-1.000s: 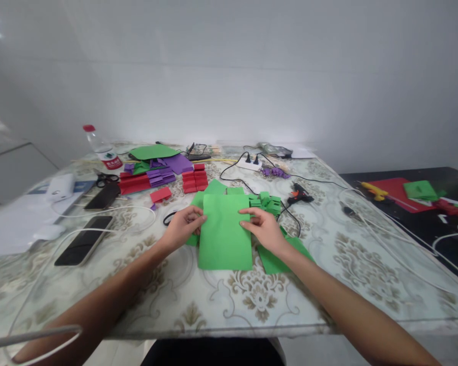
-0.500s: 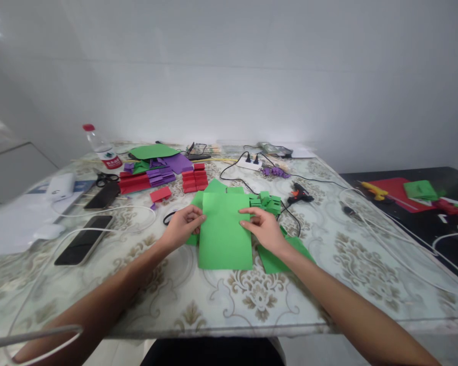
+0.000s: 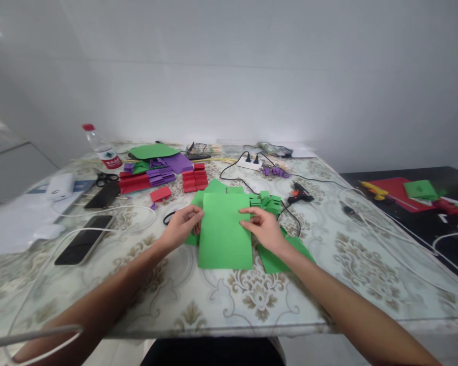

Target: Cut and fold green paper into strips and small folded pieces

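A green paper sheet [image 3: 226,239] stands upright, or nearly so, in front of me at the middle of the table. At its left edge, my left hand [image 3: 182,226] is closed with thumb and fingers pinching the border. My right hand [image 3: 266,229] grips the right edge between thumb and forefinger, a little below the top corner. Behind the sheet lie more green pieces [image 3: 216,185], partly hidden by it. Another green piece [image 3: 269,259] lies under my right wrist. Black scissor handles [image 3: 168,217] show just left of my left hand.
Folded green strips [image 3: 265,202], a black glue gun [image 3: 299,193] and a white power strip [image 3: 249,162] with cords lie beyond my right hand. Red folded strips [image 3: 194,179], purple strips [image 3: 161,176], phones [image 3: 86,240] and a bottle [image 3: 107,152] are leftward. White cables [image 3: 389,229] cross the right side.
My left thumb and fingers have shifted very slightly left and up along the sheet's edge. My right hand and the sheet look almost unmoved.
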